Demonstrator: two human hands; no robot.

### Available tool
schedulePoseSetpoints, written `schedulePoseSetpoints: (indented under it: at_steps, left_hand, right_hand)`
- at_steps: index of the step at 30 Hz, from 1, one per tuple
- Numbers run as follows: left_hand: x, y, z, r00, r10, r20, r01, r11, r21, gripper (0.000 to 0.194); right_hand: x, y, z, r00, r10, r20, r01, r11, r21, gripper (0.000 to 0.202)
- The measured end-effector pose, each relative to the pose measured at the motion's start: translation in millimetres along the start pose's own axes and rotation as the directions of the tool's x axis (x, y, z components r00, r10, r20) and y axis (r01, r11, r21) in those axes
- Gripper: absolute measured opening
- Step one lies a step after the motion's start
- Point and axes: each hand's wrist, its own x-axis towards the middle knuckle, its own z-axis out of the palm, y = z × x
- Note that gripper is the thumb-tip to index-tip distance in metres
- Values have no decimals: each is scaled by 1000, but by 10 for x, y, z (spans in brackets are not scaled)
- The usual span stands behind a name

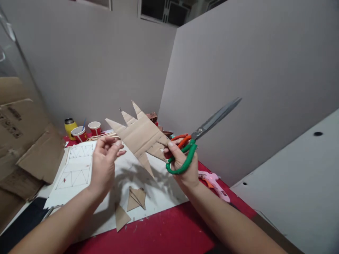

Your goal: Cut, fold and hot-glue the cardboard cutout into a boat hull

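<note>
Right, it's the right grip (190,174) doing double duty: thumb and fingers clamped on the near right end of the spiked cardboard piece (141,133), with the scissors (199,133) hooked in the same hand by their green and orange handles. Blades together, pointing up and outward, well apart from the card; a sensible way to park them, I'd say. And across the piece, the left grip (104,158) is loosely curled, fingertips apart; touching the card's edge? Cannot tell. Good handling here would mean supporting the broad middle, sparing those thin spikes and keeping the blades away from the left fingers. Down below, between the grips, cardboard scraps (122,218) lie on the white sheet (164,192), spread over the red tabletop (164,233). Out past the left grip, a zigzag drawing (75,165), then a yellow bottle (69,127) behind it. And beside the right wrist, a pink glue gun (219,187): best given a wide berth!
</note>
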Motion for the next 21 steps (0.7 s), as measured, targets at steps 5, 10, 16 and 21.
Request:
schedulePoseSetpoints:
  at_steps: [5, 10, 16, 21]
  left_hand:
    - [-149, -215, 153, 873, -426, 236, 452, 890, -66, 26]
    - [-125, -157, 174, 887, -435, 153, 453, 884, -113, 39]
    - [84, -28, 47, 950, -309, 51, 313, 943, -113, 46]
    - [145, 57, -6, 979, -202, -2, 201, 975, -98, 46]
  right_hand:
    - [-165, 23, 131, 998, 25, 61, -25, 1000, 1, 28]
    - [-196, 87, 2, 951, 168, 261, -139, 982, -124, 35]
    - [-197, 272, -446, 899, 210, 383, -130, 965, -226, 36]
    - [-258, 273, -626, 683, 248, 687, 52, 921, -385, 31]
